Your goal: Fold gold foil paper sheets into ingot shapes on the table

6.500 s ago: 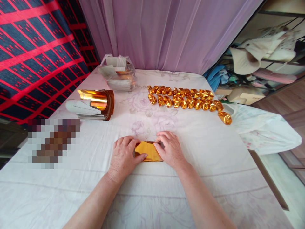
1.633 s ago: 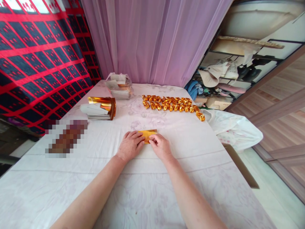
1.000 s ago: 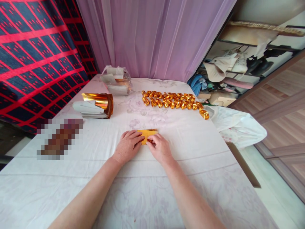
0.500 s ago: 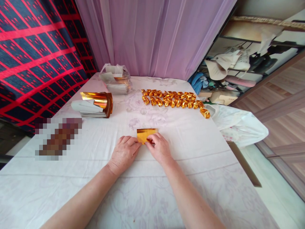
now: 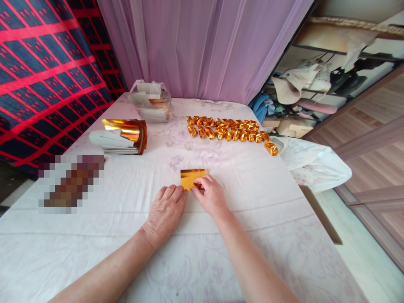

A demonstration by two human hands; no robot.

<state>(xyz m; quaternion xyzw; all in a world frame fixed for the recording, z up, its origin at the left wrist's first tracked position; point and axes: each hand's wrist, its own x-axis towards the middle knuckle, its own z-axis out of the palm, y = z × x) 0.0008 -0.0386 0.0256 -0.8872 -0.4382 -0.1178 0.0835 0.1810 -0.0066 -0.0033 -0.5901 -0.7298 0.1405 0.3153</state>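
Observation:
A small folded gold foil sheet (image 5: 192, 177) lies on the white floral tablecloth (image 5: 202, 252) in front of me. My right hand (image 5: 211, 195) pinches its near edge with fingertips. My left hand (image 5: 166, 210) rests flat on the cloth just left of the sheet, fingertips close to its near left corner, holding nothing. Farther back, two rows of several folded gold foil pieces (image 5: 229, 129) lie across the cloth.
A stack of gold foil sheets with white backing (image 5: 121, 136) sits at the left. A clear plastic bag of more sheets (image 5: 153, 102) is at the back. A white plastic bag (image 5: 315, 164) hangs off the right table edge. Purple curtain behind.
My left hand has slid back off the gold sheet toward me and now rests on the cloth. My right hand keeps its pinch on the sheet's near edge.

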